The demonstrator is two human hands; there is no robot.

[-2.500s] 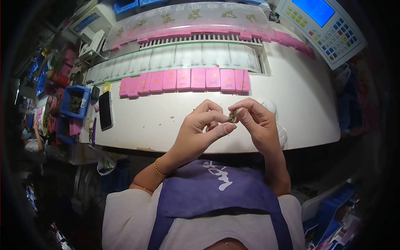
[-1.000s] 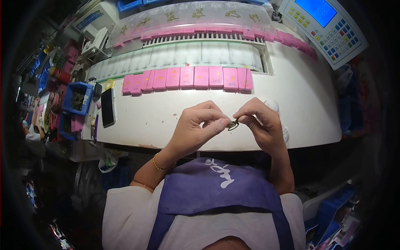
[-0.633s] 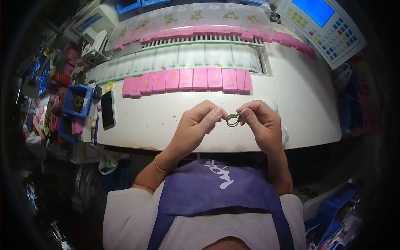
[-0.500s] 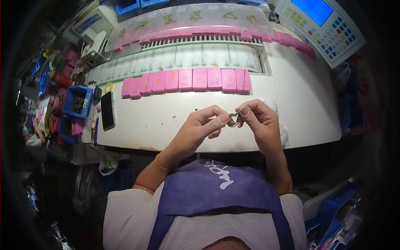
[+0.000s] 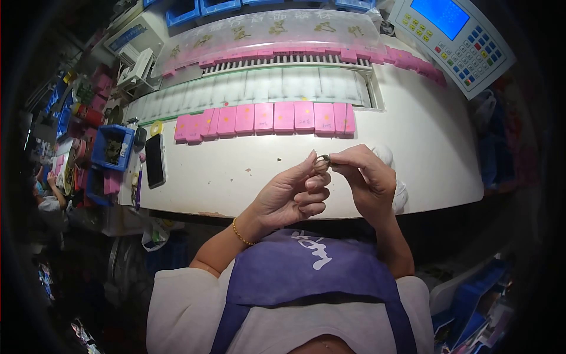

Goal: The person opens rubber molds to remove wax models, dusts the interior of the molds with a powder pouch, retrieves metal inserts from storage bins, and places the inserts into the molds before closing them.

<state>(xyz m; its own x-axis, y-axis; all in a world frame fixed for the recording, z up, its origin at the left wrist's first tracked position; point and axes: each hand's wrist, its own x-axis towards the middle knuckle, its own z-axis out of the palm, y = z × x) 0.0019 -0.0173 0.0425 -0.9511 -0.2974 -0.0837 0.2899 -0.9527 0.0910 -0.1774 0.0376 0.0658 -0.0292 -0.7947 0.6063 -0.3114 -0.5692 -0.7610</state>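
Note:
A small dark ring (image 5: 323, 160) is held up between my two hands above the front part of the white table. My left hand (image 5: 295, 197) is turned palm up with its fingers curled, pinching the ring's left side at the thumb and fingertips. From the other side, my right hand (image 5: 370, 180) grips the ring's right edge between thumb and index finger. The fingers hide part of the ring, and its finer detail is too small to make out. Beyond my hands lies a row of pink blocks (image 5: 265, 118), several marked with handwriting.
A phone (image 5: 155, 160) and a blue bin (image 5: 112, 147) are at the left. White crumpled material (image 5: 400, 189) lies beside my right hand. A keypad panel with a blue screen (image 5: 454, 41) stands back right. Another person (image 5: 52, 200) sits far left.
My left hand has rolled so its palm and curled fingers face up. The ring has turned and shifted slightly left and up, still held by both hands.

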